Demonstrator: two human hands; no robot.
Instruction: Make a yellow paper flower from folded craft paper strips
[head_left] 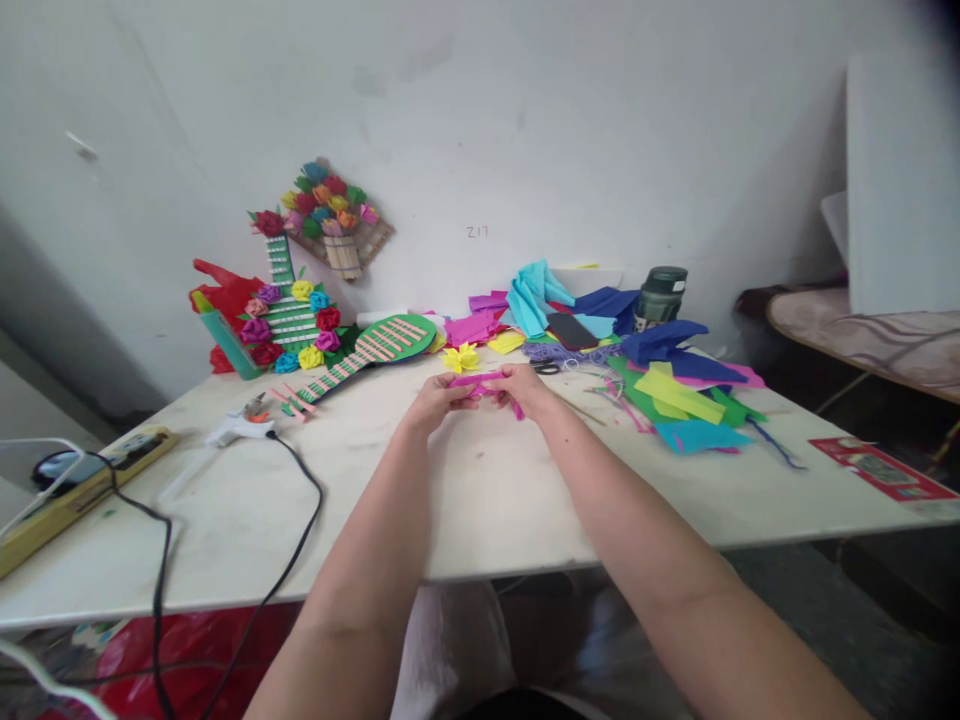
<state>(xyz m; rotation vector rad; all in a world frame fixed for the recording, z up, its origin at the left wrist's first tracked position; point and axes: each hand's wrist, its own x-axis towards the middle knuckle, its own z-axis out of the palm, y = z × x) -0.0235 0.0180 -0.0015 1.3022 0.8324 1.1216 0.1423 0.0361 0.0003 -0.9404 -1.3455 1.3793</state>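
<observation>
Between my two hands, near the middle of the table, is a strip of magenta paper (478, 381). My left hand (436, 400) pinches its left end, and my right hand (523, 388) is closed on the right part, with a piece of the strip hanging below the fingers. Just beyond my hands lies a yellow paper flower (460, 358). Black-handled scissors (546, 368) rest right behind my right hand.
Left on the table (255, 530) are a glue gun (238, 430), its black cord and a power strip (82, 495). Flower-decorated crafts (292, 320) stand at the back left. Colored paper (679, 390), a phone (571, 331) and a dark bottle (660, 297) are at the right.
</observation>
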